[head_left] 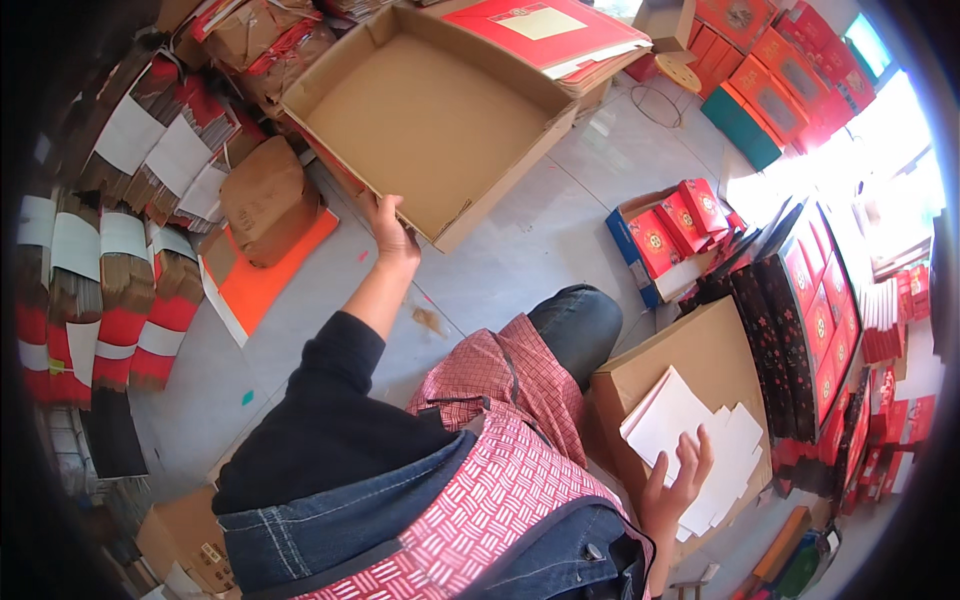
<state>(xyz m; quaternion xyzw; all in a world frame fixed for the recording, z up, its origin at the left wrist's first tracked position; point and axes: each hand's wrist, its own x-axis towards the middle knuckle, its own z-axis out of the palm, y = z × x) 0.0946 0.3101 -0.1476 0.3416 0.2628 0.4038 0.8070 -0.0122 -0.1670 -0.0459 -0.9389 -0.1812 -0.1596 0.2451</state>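
Note:
A shallow open cardboard box (430,110), bare inside, is tilted in front of me at the top of the view. My left hand (392,232) grips its near left corner, fingers partly hidden behind the cardboard wall. To my right, a loose pile of white paper sheets (700,440) lies on a brown cardboard box (690,350). Over the edge of these sheets is my right hand (680,482), its fingers apart and nothing in it. Whether its palm touches the paper I cannot tell.
A stack of red printed sheets (540,35) sits beyond the shallow box. Banded paper bundles (125,270) line the left. A paper-wrapped package (265,200) rests on an orange sheet (275,270). Right are a blue box with red packs (655,240) and stacked red boxes (815,320).

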